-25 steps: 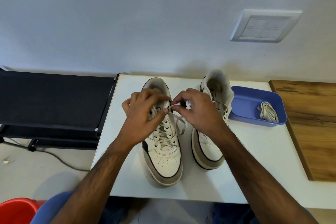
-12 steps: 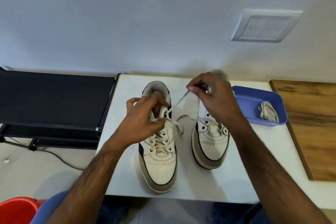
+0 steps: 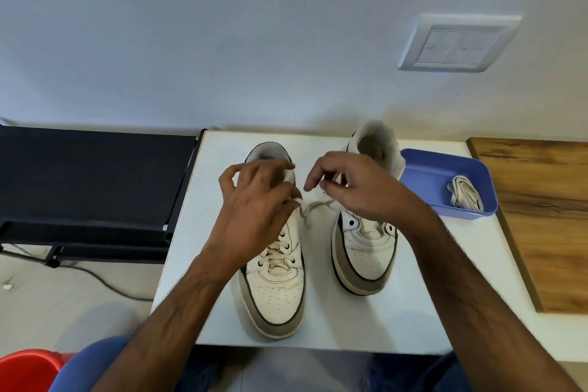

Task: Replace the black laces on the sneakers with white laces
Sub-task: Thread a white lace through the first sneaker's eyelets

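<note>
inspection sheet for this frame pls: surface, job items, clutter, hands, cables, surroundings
Surface: white table, with a wooden board at its right edge.
Job's things: left sneaker partly laced in white; right sneaker with bare eyelets; white lace end running between the hands; spare white lace bundled in the blue tray. Black laces: nothing seen.
Clutter: nothing seen.
Hands: left hand pinches the lace at the left sneaker; right hand, fingers curled by the lace, grip unclear.
Cables: black cable on the floor.
Surroundings: black rack, wall switch plate, red bucket.
</note>
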`<state>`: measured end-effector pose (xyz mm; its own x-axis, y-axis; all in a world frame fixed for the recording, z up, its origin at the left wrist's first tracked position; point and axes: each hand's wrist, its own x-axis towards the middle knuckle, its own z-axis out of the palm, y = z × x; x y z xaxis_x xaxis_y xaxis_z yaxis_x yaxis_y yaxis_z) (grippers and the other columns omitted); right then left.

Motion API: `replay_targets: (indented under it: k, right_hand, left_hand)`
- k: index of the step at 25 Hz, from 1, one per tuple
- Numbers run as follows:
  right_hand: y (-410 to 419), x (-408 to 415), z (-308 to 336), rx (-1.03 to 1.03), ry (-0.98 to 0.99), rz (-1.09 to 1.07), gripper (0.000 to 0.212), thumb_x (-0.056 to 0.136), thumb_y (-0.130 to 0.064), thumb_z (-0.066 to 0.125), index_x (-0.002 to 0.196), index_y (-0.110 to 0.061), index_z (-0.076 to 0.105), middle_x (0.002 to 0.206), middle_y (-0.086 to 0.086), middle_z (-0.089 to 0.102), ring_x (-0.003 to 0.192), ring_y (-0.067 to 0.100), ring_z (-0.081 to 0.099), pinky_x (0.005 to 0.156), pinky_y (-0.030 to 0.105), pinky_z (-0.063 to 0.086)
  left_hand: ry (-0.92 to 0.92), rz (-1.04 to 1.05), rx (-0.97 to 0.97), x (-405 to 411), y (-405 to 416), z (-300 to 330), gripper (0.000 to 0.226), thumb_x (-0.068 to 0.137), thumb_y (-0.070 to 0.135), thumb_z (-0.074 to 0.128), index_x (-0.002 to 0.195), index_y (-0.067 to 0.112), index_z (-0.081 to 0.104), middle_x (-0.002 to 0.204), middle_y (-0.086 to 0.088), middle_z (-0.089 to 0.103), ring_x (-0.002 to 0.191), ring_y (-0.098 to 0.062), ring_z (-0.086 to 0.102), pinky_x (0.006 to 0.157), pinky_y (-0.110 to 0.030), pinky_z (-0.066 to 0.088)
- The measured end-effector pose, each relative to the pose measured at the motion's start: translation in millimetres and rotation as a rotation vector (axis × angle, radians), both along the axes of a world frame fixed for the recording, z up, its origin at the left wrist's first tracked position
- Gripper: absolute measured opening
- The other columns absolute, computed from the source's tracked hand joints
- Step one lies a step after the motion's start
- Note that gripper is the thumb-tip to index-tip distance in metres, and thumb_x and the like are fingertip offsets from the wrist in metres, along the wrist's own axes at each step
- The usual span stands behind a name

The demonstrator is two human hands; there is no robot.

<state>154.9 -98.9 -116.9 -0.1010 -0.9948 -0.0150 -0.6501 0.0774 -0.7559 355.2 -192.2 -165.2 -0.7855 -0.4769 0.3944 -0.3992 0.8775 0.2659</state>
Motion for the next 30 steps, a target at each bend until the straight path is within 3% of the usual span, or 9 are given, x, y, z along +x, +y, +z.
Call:
replay_targets:
  k: [2,5,10,12,16,19,22,26,30]
  right_hand:
    - [4,8,0,0.109,-0.095,0.04,0.011,0.099,-0.021,0.062,0.098,-0.026,0.072,0.094,-0.011,0.072,0.09,0.007,0.064,0.075,0.021,0.047]
    - [5,16,0,0.131,-0.201,0.021,0.016,0.096,-0.04,0.066,0.098,-0.025,0.07,0.092,-0.008,0.073,0.087,0.009,0.065,0.08,0.034,0.051]
    - [3,22,-3,0.191,-0.28,0.076,0.013,0.095,-0.026,0.071,0.096,-0.013,0.071,0.093,0.0,0.074,0.092,0.016,0.068,0.088,0.041,0.053]
    - [3,22,-2,0.17,-0.336,0.044,0.014,0.095,-0.023,0.071,0.099,-0.01,0.068,0.096,0.003,0.073,0.095,0.02,0.069,0.091,0.044,0.054]
    - [3,30,1,0.162,-0.268,0.056,0.021,0.091,-0.029,0.076,0.107,-0.023,0.064,0.105,-0.006,0.069,0.098,0.007,0.066,0.083,0.025,0.054]
    - [2,38,0,0.034,-0.15,0.079,0.013,0.09,-0.025,0.076,0.098,-0.017,0.07,0.102,-0.003,0.064,0.095,0.008,0.059,0.08,0.018,0.043]
    - [4,34,7,0.045,-0.273,0.106,0.007,0.095,-0.017,0.07,0.096,-0.011,0.072,0.095,0.001,0.07,0.09,0.01,0.064,0.083,0.035,0.049]
    - [9,24,19,-0.081,-0.469,0.008,0.011,0.099,-0.006,0.061,0.096,-0.005,0.071,0.092,0.007,0.076,0.091,0.023,0.071,0.086,0.033,0.055]
    - [8,10,20,-0.233,-0.691,-0.168,0.027,0.104,-0.016,0.052,0.08,-0.014,0.065,0.081,0.004,0.069,0.085,0.021,0.064,0.082,0.034,0.049]
  left_hand:
    - [0.09,0.039,0.111,2,-4,3,0.017,0.091,0.041,0.06,0.091,0.029,0.072,0.128,0.007,0.059,0.124,-0.02,0.046,0.096,-0.039,0.022]
    - [0.188,0.049,0.226,2,-5,4,0.021,0.091,0.043,0.06,0.085,0.027,0.071,0.119,0.012,0.062,0.119,-0.013,0.047,0.09,-0.034,0.021]
    - [0.345,0.06,0.329,1,-4,12,0.015,0.094,0.025,0.057,0.093,0.024,0.072,0.108,0.015,0.062,0.11,-0.008,0.052,0.09,-0.038,0.028]
    - [0.413,0.087,0.374,4,-7,16,0.02,0.097,0.03,0.054,0.091,0.023,0.072,0.101,0.013,0.063,0.104,-0.011,0.055,0.089,-0.043,0.032]
    - [0.509,0.016,0.421,5,-6,24,0.027,0.101,0.03,0.053,0.088,0.013,0.069,0.09,0.004,0.065,0.09,-0.018,0.061,0.08,-0.055,0.043]
    - [0.62,-0.053,0.62,7,-4,31,0.032,0.105,0.029,0.046,0.09,0.011,0.069,0.086,0.0,0.068,0.079,-0.021,0.064,0.07,-0.042,0.049]
    - [0.59,-0.018,0.685,13,-11,22,0.035,0.106,0.031,0.04,0.09,0.02,0.069,0.08,0.005,0.069,0.071,-0.016,0.063,0.065,-0.032,0.047]
    - [0.603,0.085,0.712,17,-21,14,0.038,0.109,0.025,0.041,0.087,0.013,0.071,0.077,0.008,0.069,0.066,-0.011,0.059,0.063,-0.028,0.046]
    - [0.59,0.09,0.723,19,-24,13,0.035,0.108,0.022,0.044,0.088,0.01,0.071,0.076,0.005,0.066,0.067,-0.012,0.059,0.063,-0.029,0.046]
